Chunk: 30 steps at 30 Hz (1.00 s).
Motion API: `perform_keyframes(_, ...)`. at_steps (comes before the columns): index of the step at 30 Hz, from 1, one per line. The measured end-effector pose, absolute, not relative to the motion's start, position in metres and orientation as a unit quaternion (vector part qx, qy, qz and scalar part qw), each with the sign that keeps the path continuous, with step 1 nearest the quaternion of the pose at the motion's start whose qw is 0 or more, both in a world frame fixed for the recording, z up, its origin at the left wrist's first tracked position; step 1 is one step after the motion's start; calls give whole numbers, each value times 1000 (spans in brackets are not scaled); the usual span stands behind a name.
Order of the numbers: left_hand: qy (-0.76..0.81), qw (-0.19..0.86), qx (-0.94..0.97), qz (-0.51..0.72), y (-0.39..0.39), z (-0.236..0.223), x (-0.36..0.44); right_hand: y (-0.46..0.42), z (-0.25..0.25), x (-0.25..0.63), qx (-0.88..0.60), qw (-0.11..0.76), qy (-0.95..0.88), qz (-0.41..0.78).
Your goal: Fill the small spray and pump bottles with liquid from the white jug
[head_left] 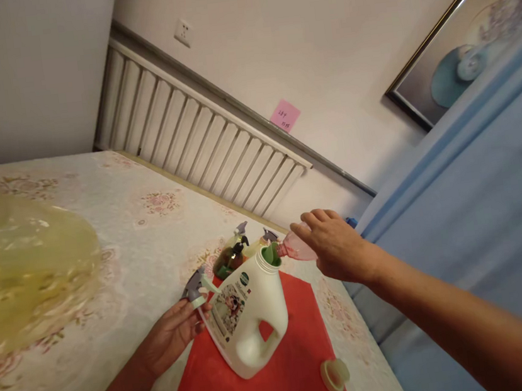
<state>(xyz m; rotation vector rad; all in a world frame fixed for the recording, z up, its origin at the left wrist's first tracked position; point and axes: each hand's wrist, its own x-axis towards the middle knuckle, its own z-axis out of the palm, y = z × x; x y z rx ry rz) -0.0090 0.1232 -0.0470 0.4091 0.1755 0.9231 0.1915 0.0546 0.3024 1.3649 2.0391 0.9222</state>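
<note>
A large white jug [255, 304] with a printed label and a side handle stands on a red mat [302, 336]. There is a green spout or funnel [271, 254] in its mouth. My right hand [336, 243] is closed around a clear pinkish bottle [298, 246], tipped with its neck against the green piece. Between the fingers of my left hand [176, 333] is a grey and pale green spray trigger head [197, 288], held close beside the jug's label side. Whether those fingers also touch the jug I cannot tell.
Behind the jug stand a dark pump bottle [230, 256] and other spray bottles [268, 236]. A pale cap [334, 375] lies at the mat's edge. A yellowish transparent plastic bag [27, 268] covers the table's left side. Blue curtain [457, 209] hangs at the right; a radiator [196, 133] is behind.
</note>
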Motion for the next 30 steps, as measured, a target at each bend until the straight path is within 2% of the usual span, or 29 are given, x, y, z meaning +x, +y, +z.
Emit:
perform_keyframes(19, 90, 866, 214, 443, 121, -42, -10, 55, 300, 193, 508, 257, 752, 332)
perform_keyframes(30, 103, 859, 213, 455, 114, -47, -14, 46, 278, 223, 568, 169, 763, 256)
